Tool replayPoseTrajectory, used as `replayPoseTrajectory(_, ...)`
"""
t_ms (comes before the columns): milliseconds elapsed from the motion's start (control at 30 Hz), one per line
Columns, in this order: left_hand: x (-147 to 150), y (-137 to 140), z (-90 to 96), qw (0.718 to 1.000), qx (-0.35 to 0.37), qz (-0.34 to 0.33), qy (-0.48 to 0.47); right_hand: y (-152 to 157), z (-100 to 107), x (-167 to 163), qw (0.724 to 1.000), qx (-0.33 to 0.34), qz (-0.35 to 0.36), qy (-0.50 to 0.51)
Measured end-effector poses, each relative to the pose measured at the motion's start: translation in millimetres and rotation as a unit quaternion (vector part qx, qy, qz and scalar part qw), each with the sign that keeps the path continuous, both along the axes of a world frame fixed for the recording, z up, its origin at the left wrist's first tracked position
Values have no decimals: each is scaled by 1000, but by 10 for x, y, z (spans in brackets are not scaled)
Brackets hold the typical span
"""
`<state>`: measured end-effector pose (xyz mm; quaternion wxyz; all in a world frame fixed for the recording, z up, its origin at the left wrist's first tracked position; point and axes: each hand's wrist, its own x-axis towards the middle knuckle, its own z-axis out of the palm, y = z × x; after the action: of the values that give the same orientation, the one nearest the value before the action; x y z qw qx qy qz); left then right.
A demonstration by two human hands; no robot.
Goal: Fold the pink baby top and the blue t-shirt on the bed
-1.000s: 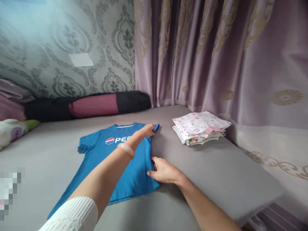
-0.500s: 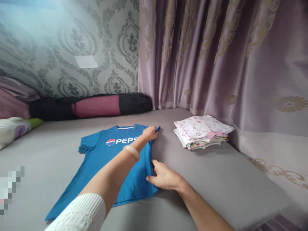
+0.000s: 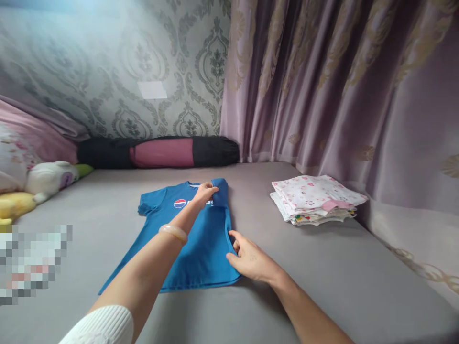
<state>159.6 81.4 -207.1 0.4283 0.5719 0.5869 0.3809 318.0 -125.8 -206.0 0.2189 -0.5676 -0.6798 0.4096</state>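
Observation:
A blue T-shirt point(image 3: 195, 253) with a round logo and white lettering lies front up on the grey bed sheet. Its right-hand sleeve point(image 3: 220, 192) is folded inward over the chest, pinched at its end by my left hand point(image 3: 205, 192). My left forearm, with a pale bangle point(image 3: 173, 232) and a white knit cuff, crosses over the shirt and hides part of the lettering. My right hand point(image 3: 253, 259) grips the shirt's right side edge lower down, thumb on top and fingers curled at the edge.
A stack of folded white printed clothes point(image 3: 315, 198) sits to the right, near the curtain point(image 3: 279, 95). A long black and maroon bolster point(image 3: 161, 153) lies along the wall. Plush toys point(image 3: 52, 179) and a blurred-out item point(image 3: 32, 265) are at the left.
My left hand has carried the sleeve inward to the left, folding it over the chest. My right hand stays at the side edge. The view has turned slightly left.

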Motion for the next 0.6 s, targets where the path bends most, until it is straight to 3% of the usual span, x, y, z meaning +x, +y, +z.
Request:
replayPoseTrajectory(167, -188, -60, -153, 999, 1, 31, -16, -101, 92, -74, 999, 31, 41, 10)
replayPoseTrajectory(300, -269, -74, -271, 997, 77, 9, 26, -134, 131, -107, 995, 28, 89, 33)
replayPoseTrajectory(433, -306, -48, -394, 986, 140, -25, 84, -100, 155, -81, 987, -26, 142, 71)
replayPoseTrajectory(533, -318, -30, -480, 983, 169, -20, 75, -61, 163, -57, 980, -79, 165, 77)
replayPoseTrajectory(600, -321, -20, -518, 981, 183, -15, 67, -57, 170, -65, 986, -58, 147, 55)
